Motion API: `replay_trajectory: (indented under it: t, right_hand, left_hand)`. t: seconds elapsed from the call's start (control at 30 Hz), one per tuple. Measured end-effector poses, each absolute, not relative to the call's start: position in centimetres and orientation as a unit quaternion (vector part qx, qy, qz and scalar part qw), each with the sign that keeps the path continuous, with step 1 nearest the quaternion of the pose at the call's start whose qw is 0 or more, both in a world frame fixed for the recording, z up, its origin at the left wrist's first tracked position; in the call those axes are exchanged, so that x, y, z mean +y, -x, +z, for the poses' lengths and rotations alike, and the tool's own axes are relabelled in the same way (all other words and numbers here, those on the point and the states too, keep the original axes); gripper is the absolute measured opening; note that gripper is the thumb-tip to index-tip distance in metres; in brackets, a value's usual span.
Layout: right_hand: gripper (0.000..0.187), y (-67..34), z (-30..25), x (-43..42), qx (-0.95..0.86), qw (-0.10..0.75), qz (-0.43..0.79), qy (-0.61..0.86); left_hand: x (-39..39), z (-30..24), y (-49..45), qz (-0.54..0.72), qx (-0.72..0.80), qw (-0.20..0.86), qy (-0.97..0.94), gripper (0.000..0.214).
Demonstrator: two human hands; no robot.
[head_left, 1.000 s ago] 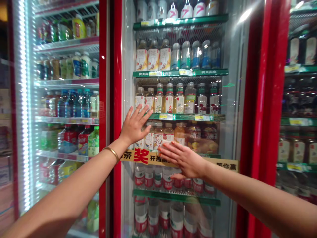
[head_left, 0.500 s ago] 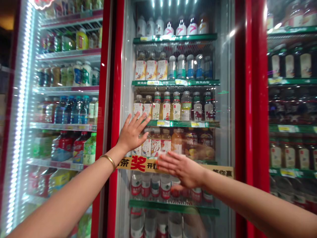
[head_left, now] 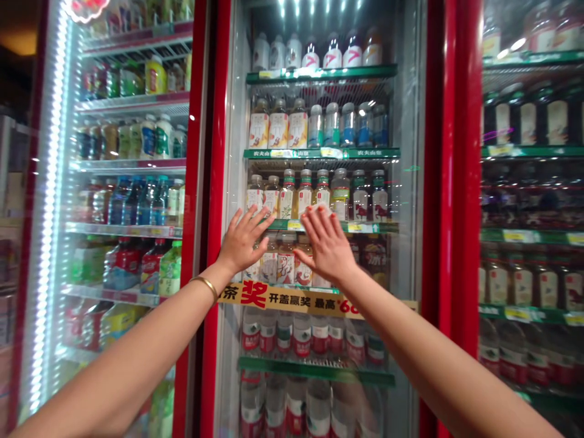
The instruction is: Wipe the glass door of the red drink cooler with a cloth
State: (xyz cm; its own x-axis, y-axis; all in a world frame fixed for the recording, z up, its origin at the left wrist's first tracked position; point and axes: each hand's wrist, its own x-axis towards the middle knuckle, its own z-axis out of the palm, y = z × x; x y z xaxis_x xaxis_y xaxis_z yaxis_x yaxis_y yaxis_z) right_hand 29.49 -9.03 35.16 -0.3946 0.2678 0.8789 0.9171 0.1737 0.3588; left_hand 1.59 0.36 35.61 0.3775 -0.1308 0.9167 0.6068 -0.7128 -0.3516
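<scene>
My left hand [head_left: 244, 239] lies flat with fingers spread on the glass door [head_left: 406, 201] of a red-framed drinks fridge, near the door's left edge. A gold bangle [head_left: 206, 283] sits on that wrist. My right hand [head_left: 325, 245] is also flat and open against the same glass, just to the right of the left hand, fingers pointing up. Neither hand holds anything. Behind the glass stand rows of bottles [head_left: 314, 193] on green shelves [head_left: 319, 152]. A yellow banner [head_left: 292, 299] with red characters runs across the door below both hands.
A second lit fridge [head_left: 128, 182] with mixed drinks stands to the left, split off by a red frame post [head_left: 205, 152]. Another red post [head_left: 451, 182] and a darker fridge [head_left: 533, 201] lie to the right. Water bottles [head_left: 296, 334] fill the lower shelves.
My right hand rose from the banner level and turned from sideways to fingers-up beside the left hand, uncovering the banner. The left hand stayed flat on the glass.
</scene>
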Motion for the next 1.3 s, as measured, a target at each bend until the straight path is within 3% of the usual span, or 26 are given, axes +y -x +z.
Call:
replay_trajectory:
  t: [0.1,0.2,0.33,0.47,0.6,0.73,0.8,0.9,1.0,1.17,1.23,1.3]
  right_hand:
    - [0.115,-26.5,31.5,-8.4,-0.752,0.304,-0.449,0.376]
    - [0.121,-26.1,31.4,-9.1,-0.761,0.316,-0.44,0.358]
    - [0.108,-30.0,32.1,-12.0,-0.785,0.325,-0.43,0.305]
    - [0.09,-37.0,30.1,-15.1,-0.748,0.289,-0.5,0.327]
    - [0.081,-41.4,26.8,-15.5,-0.632,0.356,-0.556,0.407]
    - [0.084,-41.6,25.3,-14.5,-0.598,0.403,-0.55,0.421]
    - [0.081,-41.3,25.2,-14.3,-0.596,0.41,-0.548,0.42]
    - [0.079,-41.3,25.1,-14.4,-0.593,0.417,-0.554,0.409]
    - [0.079,-41.4,25.0,-14.5,-0.593,0.415,-0.554,0.412]
    - [0.079,-41.5,24.9,-14.6,-0.59,0.407,-0.552,0.426]
    - [0.077,-41.5,24.9,-14.7,-0.592,0.41,-0.545,0.429]
    - [0.076,-41.5,24.9,-14.7,-0.599,0.41,-0.537,0.429]
  left_hand:
    - [-1.5,35.1,-4.3,-0.583,-0.17,0.31,0.731,0.054]
    - [-3.5,33.9,-9.0,-0.595,-0.172,0.29,0.73,0.065]
    - [-4.1,31.2,-12.6,-0.528,-0.166,0.311,0.772,0.075]
    - [-1.9,29.9,-7.6,-0.464,-0.18,0.354,0.792,0.08]
    - [0.6,33.8,-0.7,-0.516,-0.265,0.353,0.735,0.088]
    - [0.9,35.7,-2.1,-0.571,-0.333,0.337,0.671,0.097]
    - [-0.1,33.0,-4.4,-0.519,-0.305,0.368,0.708,0.1]
    - [-1.2,27.5,-4.7,-0.337,-0.169,0.441,0.814,0.099]
    - [-0.6,27.0,-0.1,-0.217,-0.103,0.455,0.857,0.086]
    - [1.9,34.3,3.1,-0.515,-0.345,0.326,0.714,0.111]
    - [1.4,32.9,0.5,-0.566,-0.374,0.292,0.674,0.115]
    - [0.0,28.3,-2.3,-0.497,-0.313,0.337,0.736,0.115]
